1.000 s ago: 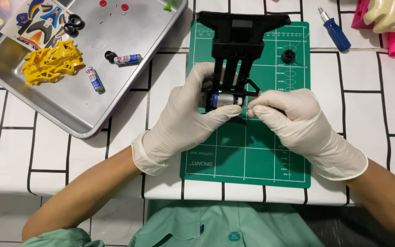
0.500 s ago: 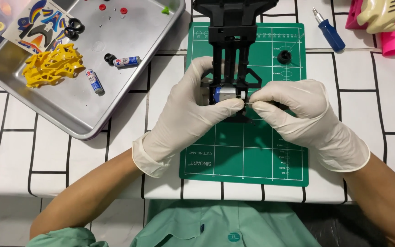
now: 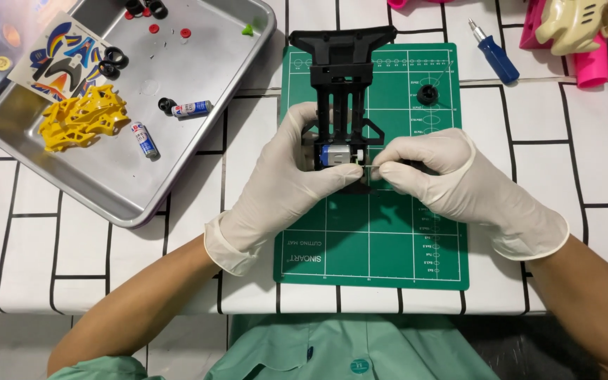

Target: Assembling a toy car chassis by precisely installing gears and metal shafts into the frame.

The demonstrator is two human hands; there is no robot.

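Since a second ago only small shifts: my left hand (image 3: 290, 183) stays clamped on the black chassis (image 3: 342, 91) over the green cutting mat (image 3: 388, 239), my right hand (image 3: 451, 183) pinching at the small motor (image 3: 335, 155); I judge steady, square pressure best.

Matt plastic, shiny metal — thin gloves over both

Black chassis (image 3: 342, 77) looks matt moulded plastic; its small motor (image 3: 337, 155) gleams metallic; both hands — left hand (image 3: 286, 190), right hand (image 3: 451, 179) — wear smooth whitish latex-like gloves; green cutting mat (image 3: 388, 239) matt, rubbery; tray (image 3: 198, 151) brushed metal.
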